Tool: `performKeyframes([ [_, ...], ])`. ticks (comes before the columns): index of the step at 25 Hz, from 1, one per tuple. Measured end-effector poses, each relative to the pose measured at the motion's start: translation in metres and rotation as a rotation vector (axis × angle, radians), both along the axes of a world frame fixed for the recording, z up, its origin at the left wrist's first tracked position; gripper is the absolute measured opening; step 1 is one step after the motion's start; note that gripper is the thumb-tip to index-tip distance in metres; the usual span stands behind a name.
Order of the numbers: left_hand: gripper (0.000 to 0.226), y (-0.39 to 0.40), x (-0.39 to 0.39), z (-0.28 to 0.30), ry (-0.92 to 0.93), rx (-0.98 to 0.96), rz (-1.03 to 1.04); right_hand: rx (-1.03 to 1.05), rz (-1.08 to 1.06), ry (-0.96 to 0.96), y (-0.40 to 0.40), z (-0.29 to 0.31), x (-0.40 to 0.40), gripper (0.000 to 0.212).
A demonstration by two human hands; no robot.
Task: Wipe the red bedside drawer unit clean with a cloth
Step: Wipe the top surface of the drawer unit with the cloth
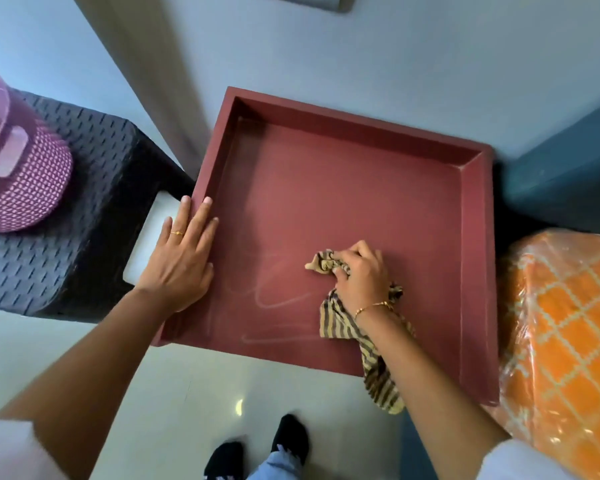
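Observation:
The red bedside drawer unit [343, 188] fills the middle of the view from above; its top has a raised rim on the left, far and right sides, and pale wipe streaks show near its front. My right hand [361, 275] grips a bunched brown-and-cream striped cloth [340, 320] and presses it on the top surface, with the loose end hanging over the front edge. My left hand [182, 258] lies flat with straight fingers on the unit's left rim.
A black woven plastic chair [94, 188] stands to the left with a pink perforated basket [25, 174] on it. An orange patterned mattress in plastic wrap [565, 341] is at the right. A wall rises behind the unit; my feet show on the pale floor below.

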State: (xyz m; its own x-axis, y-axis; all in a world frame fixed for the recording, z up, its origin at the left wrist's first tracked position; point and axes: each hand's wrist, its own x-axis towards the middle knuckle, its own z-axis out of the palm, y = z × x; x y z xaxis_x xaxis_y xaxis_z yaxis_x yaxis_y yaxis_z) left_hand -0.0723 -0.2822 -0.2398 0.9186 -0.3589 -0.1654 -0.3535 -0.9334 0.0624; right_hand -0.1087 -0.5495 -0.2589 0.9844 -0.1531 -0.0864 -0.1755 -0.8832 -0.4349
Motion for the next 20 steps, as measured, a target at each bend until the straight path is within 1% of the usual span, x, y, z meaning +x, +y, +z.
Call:
performKeyframes([
  [1,0.077,0.000,-0.001,-0.003,0.015,-0.013,0.023,0.009,-0.029,-0.023,0.016,0.001,0.011,0.020],
  [2,0.082,-0.001,-0.002,-0.006,0.031,-0.026,0.044,0.008,-0.010,-0.050,0.031,0.000,0.012,0.022],
  [3,0.086,-0.002,-0.003,-0.006,0.036,-0.043,0.057,-0.007,0.078,-0.074,0.042,0.000,0.003,0.024],
  [5,0.088,-0.004,-0.003,-0.005,0.027,-0.079,0.067,-0.034,0.361,-0.064,0.042,-0.002,-0.031,0.028],
  [6,0.087,-0.004,-0.003,-0.005,0.026,-0.097,0.075,-0.050,0.461,-0.064,0.031,0.000,-0.045,0.030],
  [7,0.086,-0.003,-0.002,-0.005,0.026,-0.116,0.087,-0.048,0.494,-0.079,0.019,0.002,-0.046,0.032],
  [8,0.085,-0.003,-0.001,-0.005,0.030,-0.133,0.098,-0.040,0.463,-0.071,0.008,0.002,-0.036,0.032],
  [10,0.085,-0.004,-0.001,-0.007,0.037,-0.158,0.103,-0.053,0.280,-0.042,0.005,0.002,0.007,0.029],
  [12,0.085,-0.003,0.000,-0.009,0.042,-0.166,0.107,-0.054,0.125,-0.059,0.031,0.002,0.048,0.025],
  [13,0.084,-0.002,0.000,-0.010,0.041,-0.166,0.104,-0.047,0.110,-0.081,0.050,0.002,0.055,0.024],
  [14,0.083,-0.002,0.000,-0.011,0.036,-0.169,0.102,-0.045,0.137,-0.106,0.067,0.002,0.052,0.023],
  [15,0.082,-0.001,0.000,-0.011,0.029,-0.174,0.102,-0.057,0.217,-0.126,0.080,0.001,0.038,0.023],
  [17,0.080,-0.001,-0.001,-0.012,0.022,-0.179,0.096,-0.064,0.408,-0.098,0.083,-0.001,-0.007,0.026],
  [18,0.079,-0.001,-0.002,-0.012,0.024,-0.184,0.092,-0.052,0.459,-0.088,0.074,0.002,-0.027,0.029],
  [20,0.078,0.000,-0.001,-0.011,0.018,-0.210,0.100,-0.015,0.431,-0.056,0.056,0.007,-0.029,0.032],
])
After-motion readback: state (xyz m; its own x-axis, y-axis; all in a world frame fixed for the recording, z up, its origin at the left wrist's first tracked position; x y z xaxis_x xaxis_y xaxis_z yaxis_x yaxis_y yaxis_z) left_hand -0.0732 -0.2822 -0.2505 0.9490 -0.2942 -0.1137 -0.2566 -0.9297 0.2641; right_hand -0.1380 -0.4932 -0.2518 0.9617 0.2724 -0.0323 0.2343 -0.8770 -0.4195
